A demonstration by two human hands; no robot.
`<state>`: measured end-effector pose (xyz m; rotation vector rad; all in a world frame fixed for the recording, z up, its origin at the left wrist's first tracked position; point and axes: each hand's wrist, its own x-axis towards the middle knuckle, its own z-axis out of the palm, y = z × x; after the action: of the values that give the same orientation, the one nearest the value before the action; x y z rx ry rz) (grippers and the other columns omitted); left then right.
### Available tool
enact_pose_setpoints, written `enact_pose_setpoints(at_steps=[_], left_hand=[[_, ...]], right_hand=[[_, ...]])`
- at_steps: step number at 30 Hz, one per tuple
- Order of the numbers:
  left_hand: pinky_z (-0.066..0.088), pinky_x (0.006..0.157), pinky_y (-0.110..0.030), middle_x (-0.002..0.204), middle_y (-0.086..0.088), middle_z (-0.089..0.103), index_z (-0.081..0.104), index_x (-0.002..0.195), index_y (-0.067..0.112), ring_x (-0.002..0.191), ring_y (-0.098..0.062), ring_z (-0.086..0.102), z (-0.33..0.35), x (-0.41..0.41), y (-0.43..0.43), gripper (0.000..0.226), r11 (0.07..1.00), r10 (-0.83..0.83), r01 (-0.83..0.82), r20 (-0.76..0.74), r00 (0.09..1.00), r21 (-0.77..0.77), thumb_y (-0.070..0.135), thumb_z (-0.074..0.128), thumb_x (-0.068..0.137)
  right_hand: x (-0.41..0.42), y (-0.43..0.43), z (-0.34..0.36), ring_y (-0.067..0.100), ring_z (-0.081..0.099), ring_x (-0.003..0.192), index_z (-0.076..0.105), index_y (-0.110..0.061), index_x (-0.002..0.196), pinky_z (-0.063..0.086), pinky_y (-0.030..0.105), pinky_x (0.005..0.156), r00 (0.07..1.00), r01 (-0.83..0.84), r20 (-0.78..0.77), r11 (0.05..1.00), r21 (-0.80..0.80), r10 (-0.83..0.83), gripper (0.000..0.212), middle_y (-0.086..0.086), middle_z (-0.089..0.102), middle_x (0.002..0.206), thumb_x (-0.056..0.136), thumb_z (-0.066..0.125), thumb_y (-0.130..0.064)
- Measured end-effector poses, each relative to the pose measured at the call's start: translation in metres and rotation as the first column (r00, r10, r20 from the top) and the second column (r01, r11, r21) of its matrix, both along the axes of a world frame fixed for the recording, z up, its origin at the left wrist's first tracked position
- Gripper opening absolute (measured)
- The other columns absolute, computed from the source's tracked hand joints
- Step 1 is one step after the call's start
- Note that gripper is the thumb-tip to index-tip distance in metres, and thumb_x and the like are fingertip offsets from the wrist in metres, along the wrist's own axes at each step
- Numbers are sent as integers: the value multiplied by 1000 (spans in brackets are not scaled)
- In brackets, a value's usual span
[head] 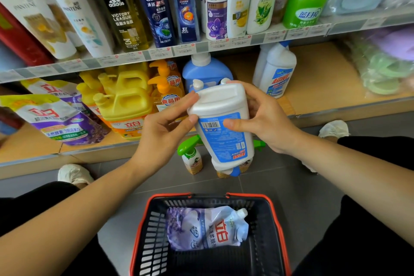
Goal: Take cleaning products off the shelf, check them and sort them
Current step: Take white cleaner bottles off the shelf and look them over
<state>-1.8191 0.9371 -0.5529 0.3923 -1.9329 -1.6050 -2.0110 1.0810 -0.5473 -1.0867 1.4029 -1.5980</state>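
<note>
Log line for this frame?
phase: check | left hand: grips white bottle | right hand: grips it, cap down | basket: one pouch

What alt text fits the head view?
The left hand and right hand hold a white, blue-labelled plastic bottle upside down before stocked shelves. Below, a black, red-rimmed plastic basket holds a purple refill pouch.

White shoes on grey floor; pastel bagged goods rt
</note>
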Motion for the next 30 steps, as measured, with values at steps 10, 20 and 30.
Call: enact_pose_setpoints(at_steps=[10,20,30], left_hand=[[56,74,-15,91,12,79,78,95,37,83,-7,76,-38,-5,-2,24,990,100,-85,132,986,-114,20,83,80],[53,76,-20,117,5,73,63,131,14,88,-1,68,-85,-23,10,43,915,-399,299,508,763,270,17,76,90],[57,88,-35,118,-12,74,63,129,6,111,-31,68,-80,-24,-10,58,945,-239,124,381,893,302,20,83,75]], right_hand=[[-13,8,-4,23,67,116,47,-27,140,59,36,84,991,79,109,997,2,-78,72,-1,69,122,77,80,-17],[-29,12,6,25,68,112,49,-10,131,59,43,83,951,243,195,970,11,-240,58,11,67,121,80,77,-18],[-81,35,-12,26,66,110,55,-19,136,58,35,77,942,308,93,942,136,-322,76,15,64,125,66,86,-21]])
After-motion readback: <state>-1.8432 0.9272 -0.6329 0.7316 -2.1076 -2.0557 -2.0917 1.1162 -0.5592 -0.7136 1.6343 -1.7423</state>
